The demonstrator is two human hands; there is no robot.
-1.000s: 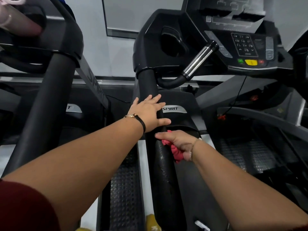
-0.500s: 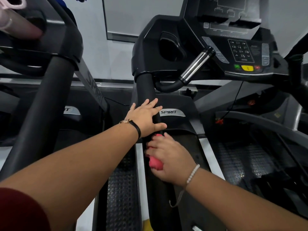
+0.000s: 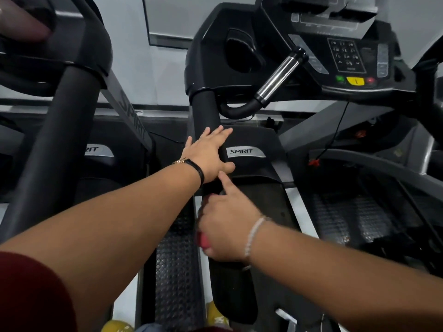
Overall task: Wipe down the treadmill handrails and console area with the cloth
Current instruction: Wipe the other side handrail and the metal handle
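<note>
The treadmill's black left handrail point(image 3: 206, 113) runs from the console point(image 3: 345, 56) down toward me. My left hand point(image 3: 208, 156) lies flat on the rail with its fingers spread, holding nothing. Just below it my right hand point(image 3: 227, 226) wraps over the rail, pressing a pink cloth point(image 3: 202, 240) against it; only a small edge of the cloth shows under the palm. Its index finger points up toward the left thumb. A chrome pulse grip point(image 3: 278, 77) juts from the console's underside.
A second treadmill's black handrail point(image 3: 55, 152) stands to the left. The right handrail point(image 3: 383, 164) curves across at the right. Ribbed side rails point(image 3: 177, 271) flank the belt below. Yellow shoes point(image 3: 117, 327) show at the bottom edge.
My right hand has slid the cloth from the rail's right side over its top and down toward me. The left hand stays planted on the rail. The view has shifted slightly.
</note>
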